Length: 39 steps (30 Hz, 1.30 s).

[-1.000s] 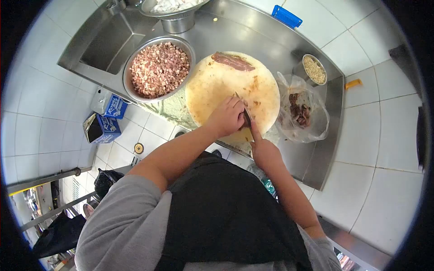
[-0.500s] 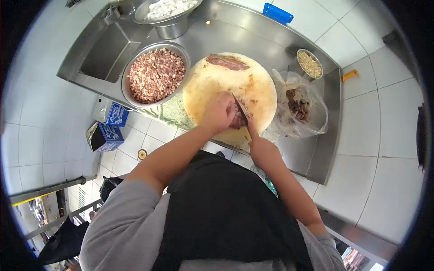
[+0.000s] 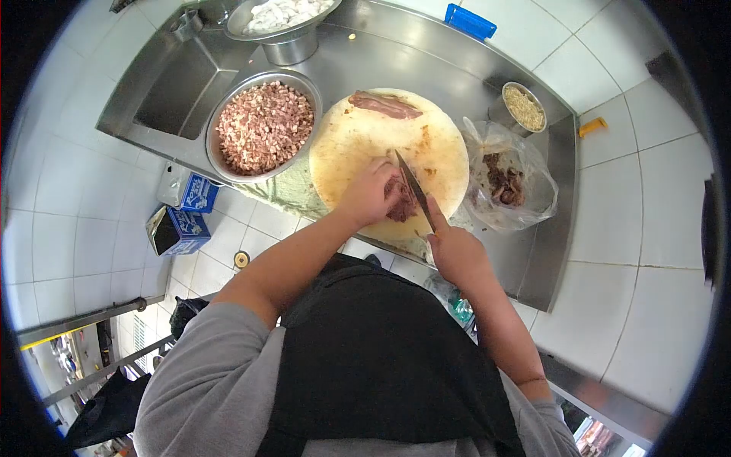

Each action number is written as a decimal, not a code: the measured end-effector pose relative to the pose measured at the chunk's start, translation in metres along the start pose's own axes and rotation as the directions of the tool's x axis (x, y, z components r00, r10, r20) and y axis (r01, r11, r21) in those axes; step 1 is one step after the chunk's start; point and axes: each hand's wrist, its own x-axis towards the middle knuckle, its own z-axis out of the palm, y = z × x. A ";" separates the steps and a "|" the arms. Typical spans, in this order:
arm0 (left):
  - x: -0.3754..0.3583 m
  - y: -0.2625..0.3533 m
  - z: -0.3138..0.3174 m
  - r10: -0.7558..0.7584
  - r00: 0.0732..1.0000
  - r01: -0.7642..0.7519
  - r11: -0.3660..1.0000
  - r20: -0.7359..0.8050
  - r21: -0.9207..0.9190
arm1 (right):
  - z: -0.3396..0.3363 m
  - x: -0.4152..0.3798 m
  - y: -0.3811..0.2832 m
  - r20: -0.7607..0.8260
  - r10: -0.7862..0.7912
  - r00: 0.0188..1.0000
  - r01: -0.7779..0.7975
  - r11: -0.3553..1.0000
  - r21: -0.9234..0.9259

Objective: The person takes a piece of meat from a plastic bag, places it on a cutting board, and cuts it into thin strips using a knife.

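My right hand [image 3: 455,250] is closed round the handle of a knife [image 3: 415,188], its blade slanting up and to the left across a round cutting board [image 3: 343,145]. Under and beside the blade lies a piece of dark red meat [image 3: 401,207], partly cut. My left hand [image 3: 368,192] holds this meat from the left with curled fingers, close to the blade; the fingertips are partly hidden. A second, longer strip of meat [image 3: 386,105] rests at the board's far edge, apart from both hands.
Left of the board stands a bowl of diced meat [image 3: 263,126], near a sink [image 3: 179,95]. Behind it, a colander of white pieces [image 3: 285,15] sits on a pot. To the right are a clear bag with dark scraps [image 3: 506,179] and a small tub [image 3: 524,107].
The knife and my right hand have shifted right and slightly toward me, and the blade now shows more of its flat side. My left hand stays on the meat.
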 end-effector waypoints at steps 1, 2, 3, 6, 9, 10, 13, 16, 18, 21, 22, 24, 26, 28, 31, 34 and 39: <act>-0.001 -0.001 0.000 -0.016 0.996 0.019 0.999 -0.090 0.030 | -0.001 0.001 -0.002 0.000 -0.024 1.000 0.024 1.000 -0.007; -0.001 -0.002 0.001 -0.018 0.996 0.020 0.999 -0.090 0.031 | 0.002 0.003 -0.002 0.001 -0.026 1.000 0.026 1.000 -0.007; 0.000 -0.002 0.002 -0.004 0.999 0.008 0.997 -0.043 0.074 | 0.007 0.007 -0.003 0.013 -0.033 0.999 0.034 0.999 -0.033; 0.001 0.000 0.004 0.004 1.000 -0.004 0.994 -0.002 0.110 | 0.005 0.001 -0.002 0.054 -0.033 0.998 0.037 0.996 -0.079; 0.002 0.000 0.004 0.021 1.000 -0.019 0.994 -0.013 0.103 | -0.012 -0.025 -0.004 0.137 0.001 0.991 0.015 0.993 -0.114; 0.002 -0.001 0.005 0.038 0.999 -0.036 0.995 -0.020 0.096 | -0.015 -0.029 -0.004 0.193 0.031 0.981 -0.005 0.991 -0.133; 0.000 -0.001 0.007 0.016 1.000 -0.015 0.999 -0.024 0.042 | 0.025 0.002 0.008 0.106 0.008 0.994 -0.005 0.999 -0.036; 0.001 -0.008 0.011 0.084 0.994 -0.080 0.995 -0.072 0.054 | 0.035 0.032 0.003 0.004 -0.022 1.000 0.022 1.000 -0.008; -0.002 -0.010 0.010 0.040 0.998 -0.038 0.999 -0.053 0.031 | 0.029 0.034 0.004 -0.008 -0.053 0.999 0.053 0.999 -0.010; -0.002 -0.006 0.013 0.025 0.997 -0.020 0.997 -0.070 0.072 | 0.016 0.010 0.006 0.047 -0.048 0.998 0.050 0.998 -0.031; -0.001 -0.005 0.011 0.065 0.993 -0.051 0.988 -0.095 0.145 | 0.016 -0.001 0.006 0.106 -0.013 0.994 0.017 0.999 -0.039; -0.001 -0.001 0.008 0.041 0.996 -0.029 0.988 -0.077 0.151 | 0.023 -0.024 0.012 0.143 0.018 0.990 -0.015 1.000 -0.019; -0.001 -0.003 0.007 0.012 0.999 -0.004 0.987 -0.052 0.159 | 0.032 -0.034 0.017 0.171 0.047 0.984 -0.049 0.999 0.008; -0.001 -0.003 0.010 0.059 0.994 -0.045 0.986 -0.089 0.158 | 0.038 -0.022 0.015 0.148 0.050 0.988 -0.050 0.999 -0.004; 0.001 -0.001 0.005 0.023 0.999 -0.018 0.995 -0.047 0.100 | 0.047 0.002 0.017 0.069 0.012 0.998 -0.011 1.000 -0.012; 0.001 -0.002 0.004 -0.092 0.993 0.083 0.991 -0.076 -0.107 | 0.031 -0.003 0.010 0.044 -0.016 0.999 0.016 1.000 -0.011; 0.041 -0.034 -0.002 0.092 0.990 -0.095 0.995 -0.102 -0.019 | 0.010 -0.031 0.012 0.044 0.082 0.996 -0.084 0.995 0.048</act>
